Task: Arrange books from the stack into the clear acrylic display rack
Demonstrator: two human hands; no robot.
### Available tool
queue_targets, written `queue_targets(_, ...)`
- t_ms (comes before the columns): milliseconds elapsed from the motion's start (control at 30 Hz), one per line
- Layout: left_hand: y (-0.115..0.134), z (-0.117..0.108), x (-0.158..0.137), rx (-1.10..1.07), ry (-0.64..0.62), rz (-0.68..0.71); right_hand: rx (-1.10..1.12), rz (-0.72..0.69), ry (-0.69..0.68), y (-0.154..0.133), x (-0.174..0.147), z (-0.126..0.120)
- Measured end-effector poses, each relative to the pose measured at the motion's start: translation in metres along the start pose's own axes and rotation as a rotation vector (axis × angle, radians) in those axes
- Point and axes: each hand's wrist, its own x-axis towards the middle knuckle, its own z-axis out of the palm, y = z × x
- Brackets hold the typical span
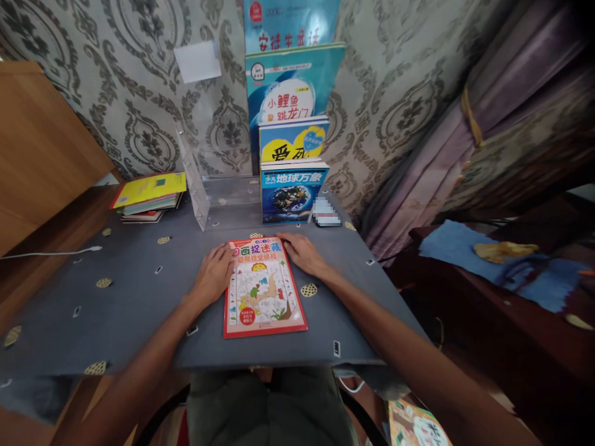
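The red-bordered picture book [264,288] has a glossy paper cover. The counter [139,303] wears matt grey cloth. Far behind, a clear plastic stand [204,192] looks smooth; left cabinet [41,142] is wood.

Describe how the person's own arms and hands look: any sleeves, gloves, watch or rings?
Both arms are bare from the lower picture edge up to the hands; no sleeves show. The left hand and the right hand wear no gloves. No watch or bracelet is visible on either wrist, and no ring can be seen on the fingers, though they are small in the picture. The forearms are slim and long.
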Motion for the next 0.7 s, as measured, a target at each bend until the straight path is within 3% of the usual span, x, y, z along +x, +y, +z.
queue_targets(233, 0.006, 0.005, 0.033, 0.032, -0.158, 0.070, 0.041, -0.017, 0.010, 0.000, 0.002, 0.001)
queue_targets(400, 0.030, 0.019, 0.050, -0.056, -0.191, 0.191, 0.030, -0.030, 0.006, 0.001, 0.002, 0.001)
queue_targets(533, 0.059, 0.013, 0.035, -0.147, -0.238, 0.382, 0.026, -0.047, 0.002, 0.001, 0.001, 0.001)
queue_targets(700, 0.091, -0.014, -0.004, -0.231, -0.361, 0.553, 0.032, -0.057, -0.007, 0.003, 0.001, 0.000)
